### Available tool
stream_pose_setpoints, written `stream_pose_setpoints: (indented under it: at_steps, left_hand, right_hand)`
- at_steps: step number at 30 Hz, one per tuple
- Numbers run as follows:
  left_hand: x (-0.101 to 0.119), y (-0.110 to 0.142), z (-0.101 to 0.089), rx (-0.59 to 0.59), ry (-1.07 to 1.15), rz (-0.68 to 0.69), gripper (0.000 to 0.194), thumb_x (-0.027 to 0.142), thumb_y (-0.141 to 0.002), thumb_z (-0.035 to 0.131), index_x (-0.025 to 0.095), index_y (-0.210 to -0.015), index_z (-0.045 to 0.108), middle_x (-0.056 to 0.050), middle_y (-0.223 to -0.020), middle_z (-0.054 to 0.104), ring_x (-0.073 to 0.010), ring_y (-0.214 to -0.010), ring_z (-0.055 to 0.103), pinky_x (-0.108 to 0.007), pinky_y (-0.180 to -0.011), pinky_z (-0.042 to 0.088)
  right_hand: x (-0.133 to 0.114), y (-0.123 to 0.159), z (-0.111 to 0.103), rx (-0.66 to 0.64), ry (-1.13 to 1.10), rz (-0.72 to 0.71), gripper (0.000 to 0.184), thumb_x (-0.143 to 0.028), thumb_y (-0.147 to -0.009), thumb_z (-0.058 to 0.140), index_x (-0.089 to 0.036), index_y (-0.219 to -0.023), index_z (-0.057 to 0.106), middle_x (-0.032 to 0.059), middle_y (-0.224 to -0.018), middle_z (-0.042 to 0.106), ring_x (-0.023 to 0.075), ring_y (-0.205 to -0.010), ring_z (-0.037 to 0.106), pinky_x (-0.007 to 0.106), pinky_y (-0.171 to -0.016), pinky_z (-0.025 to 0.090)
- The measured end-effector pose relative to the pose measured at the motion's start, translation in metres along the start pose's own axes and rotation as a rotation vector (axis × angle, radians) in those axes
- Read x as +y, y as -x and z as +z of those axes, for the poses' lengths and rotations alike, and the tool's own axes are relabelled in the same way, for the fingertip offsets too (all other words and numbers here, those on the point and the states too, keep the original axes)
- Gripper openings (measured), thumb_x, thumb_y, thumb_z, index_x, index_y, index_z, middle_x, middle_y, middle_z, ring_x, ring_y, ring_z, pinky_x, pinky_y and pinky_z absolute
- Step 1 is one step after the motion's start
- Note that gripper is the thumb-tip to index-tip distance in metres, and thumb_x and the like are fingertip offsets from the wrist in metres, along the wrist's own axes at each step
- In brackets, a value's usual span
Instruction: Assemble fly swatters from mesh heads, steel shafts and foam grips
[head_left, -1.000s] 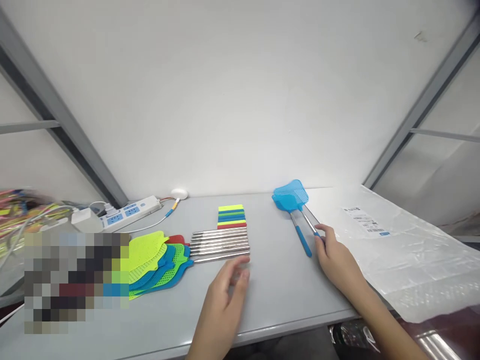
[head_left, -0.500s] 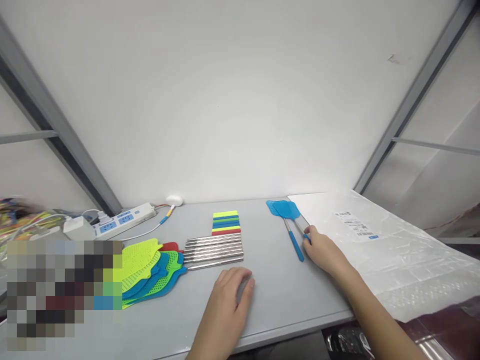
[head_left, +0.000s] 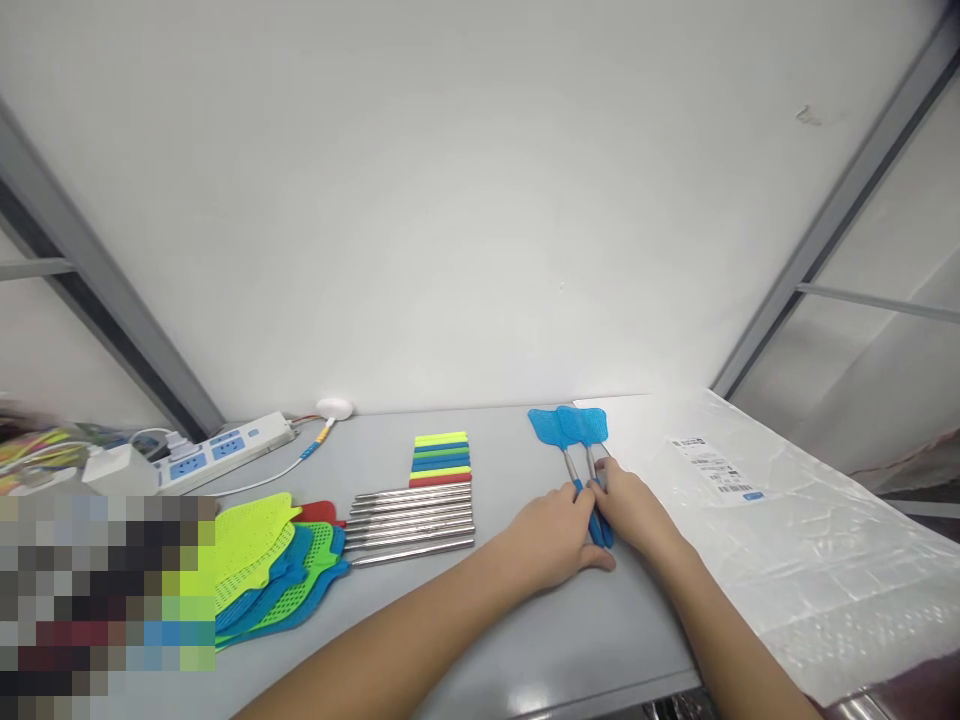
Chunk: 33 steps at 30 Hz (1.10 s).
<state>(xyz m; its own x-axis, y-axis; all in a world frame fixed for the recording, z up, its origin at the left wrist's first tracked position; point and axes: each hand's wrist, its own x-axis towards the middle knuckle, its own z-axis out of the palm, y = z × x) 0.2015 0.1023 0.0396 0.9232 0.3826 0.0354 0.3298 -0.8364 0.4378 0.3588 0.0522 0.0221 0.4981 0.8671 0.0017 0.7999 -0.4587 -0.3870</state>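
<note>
Two blue fly swatters (head_left: 568,427) lie side by side on the grey table (head_left: 495,640), heads pointing away from me. My left hand (head_left: 551,535) and my right hand (head_left: 637,510) meet at their blue grips (head_left: 598,525), fingers curled against the handles from either side. Left of my hands lies a row of several metal rods (head_left: 411,517). Behind the rods sits a stack of coloured handle sleeves (head_left: 441,459). At the left a fan of swatter heads (head_left: 274,560) in yellow, green, blue and red rests on the table.
A white power strip (head_left: 225,450) with cables and a small white round object (head_left: 334,408) sit at the back left. A clear plastic bag with a label (head_left: 787,530) covers the right side. A white wall stands behind the table.
My left hand has gone from the table near the rods rightward to the swatter handles. My right hand has set the blue swatter down beside the other and slid toward the grips.
</note>
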Motion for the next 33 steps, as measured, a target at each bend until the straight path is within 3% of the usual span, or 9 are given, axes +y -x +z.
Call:
stream_pose_setpoints:
  at_steps: [5,13,18,27,33]
  left_hand:
    - [-0.012,0.0,0.02,0.09,-0.028,0.031,0.053,0.054,-0.08,0.065,0.018,-0.118,0.057,-0.01,-0.102,0.06,-0.0274,-0.089,0.059,-0.039,-0.077,0.047]
    - [-0.018,-0.001,0.027,0.135,0.038,0.011,0.047,0.052,-0.08,0.067,0.021,-0.114,0.057,-0.006,-0.102,0.061,-0.0243,-0.088,0.057,-0.037,-0.077,0.047]
    - [-0.021,-0.001,0.033,0.183,0.019,0.046,0.053,0.055,-0.08,0.066,0.019,-0.117,0.055,-0.006,-0.102,0.062,-0.0242,-0.091,0.059,-0.037,-0.078,0.046]
    - [-0.027,-0.001,0.037,0.223,0.011,0.149,0.056,0.062,-0.089,0.046,0.014,-0.117,0.054,-0.011,-0.104,0.061,-0.0264,-0.095,0.06,-0.04,-0.078,0.047]
    - [-0.026,0.0,0.037,0.242,0.005,0.149,0.055,0.063,-0.089,0.042,0.014,-0.111,0.055,-0.01,-0.1,0.062,-0.0257,-0.091,0.062,-0.04,-0.078,0.048]
  right_hand:
    - [0.005,-0.002,0.009,-0.008,-0.025,0.003,0.041,-0.036,-0.095,0.038,-0.013,-0.127,0.048,0.0103,-0.08,0.07,0.0244,-0.075,0.067,0.03,-0.065,0.041]
    - [0.012,0.005,0.019,0.011,-0.104,-0.014,0.04,-0.043,-0.095,0.037,-0.018,-0.124,0.049,-0.0024,-0.054,0.061,0.0231,-0.055,0.064,0.029,-0.051,0.039]
    - [0.013,0.008,0.022,0.035,-0.098,-0.006,0.039,-0.044,-0.093,0.04,-0.022,-0.123,0.05,-0.004,-0.054,0.061,0.0228,-0.054,0.064,0.03,-0.051,0.041]
    - [0.012,0.013,0.022,0.071,-0.116,0.076,0.041,-0.048,-0.085,0.047,-0.022,-0.115,0.057,0.0007,-0.06,0.066,0.0237,-0.058,0.065,0.032,-0.056,0.042]
    - [0.01,0.016,0.023,0.118,-0.135,0.138,0.042,-0.053,-0.082,0.048,-0.023,-0.109,0.059,0.0001,-0.058,0.064,0.0239,-0.058,0.064,0.033,-0.057,0.044]
